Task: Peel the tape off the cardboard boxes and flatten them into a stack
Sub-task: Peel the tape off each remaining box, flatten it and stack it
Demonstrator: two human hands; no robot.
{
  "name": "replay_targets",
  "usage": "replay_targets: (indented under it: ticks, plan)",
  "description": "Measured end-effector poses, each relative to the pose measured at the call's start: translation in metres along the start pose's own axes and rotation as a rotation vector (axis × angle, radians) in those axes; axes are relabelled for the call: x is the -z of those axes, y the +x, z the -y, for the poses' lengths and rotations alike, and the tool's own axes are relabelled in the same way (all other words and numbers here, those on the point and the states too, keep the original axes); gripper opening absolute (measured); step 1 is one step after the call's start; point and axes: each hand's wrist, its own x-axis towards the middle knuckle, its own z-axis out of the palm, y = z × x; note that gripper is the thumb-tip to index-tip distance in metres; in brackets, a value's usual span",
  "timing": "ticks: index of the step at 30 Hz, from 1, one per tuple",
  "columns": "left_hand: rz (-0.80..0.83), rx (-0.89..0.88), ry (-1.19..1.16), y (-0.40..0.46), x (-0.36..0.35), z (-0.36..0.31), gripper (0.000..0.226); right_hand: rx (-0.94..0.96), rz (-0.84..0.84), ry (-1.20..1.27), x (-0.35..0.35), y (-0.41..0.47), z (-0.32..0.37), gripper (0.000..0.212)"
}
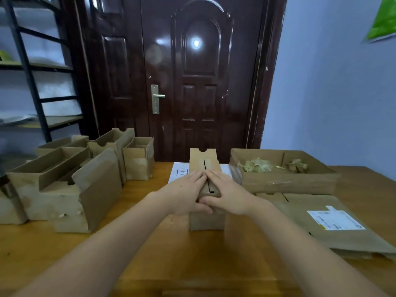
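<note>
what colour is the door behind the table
Glossy dark reddish-brown door, seen in the head view.

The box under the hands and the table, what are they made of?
The box looks like brown cardboard, matte, with scuffed patches and folded flaps. The table seems to be wood or a wood-look top: orange-brown with faint grain and a slight sheen. Both hands rest on the box.

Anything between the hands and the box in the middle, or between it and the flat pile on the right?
Nothing: the left hand and right hand already rest on the middle box. Between it and the flattened stack only bare table shows. The open box of tape scraps sits behind the stack, off that path.
</note>
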Motion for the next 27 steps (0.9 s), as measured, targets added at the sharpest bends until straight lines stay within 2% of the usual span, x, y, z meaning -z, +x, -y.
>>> replay_targets:
  ticks: [5, 10, 16, 21, 27]
  plan:
    - [-0.054, -0.103, 0.129, 0.002, 0.012, 0.0, 0.114, 0.032, -0.029, -0.053, 0.001, -0.004, 0.001, 0.106]
    - [-0.147, -0.132, 0.326, 0.002, 0.021, -0.002, 0.108, 0.06, -0.072, -0.198, 0.006, -0.007, 0.004, 0.095]
    - [-0.196, -0.097, 0.437, -0.002, 0.031, 0.0, 0.119, 0.095, -0.087, -0.216, 0.017, -0.005, 0.006, 0.095]
    - [-0.258, -0.032, 0.434, -0.01, 0.037, 0.007, 0.115, 0.072, -0.154, -0.244, 0.017, -0.003, 0.01, 0.102]
    - [-0.339, 0.112, 0.511, -0.023, 0.038, 0.014, 0.116, 0.08, -0.152, -0.352, 0.013, -0.006, 0.013, 0.08]
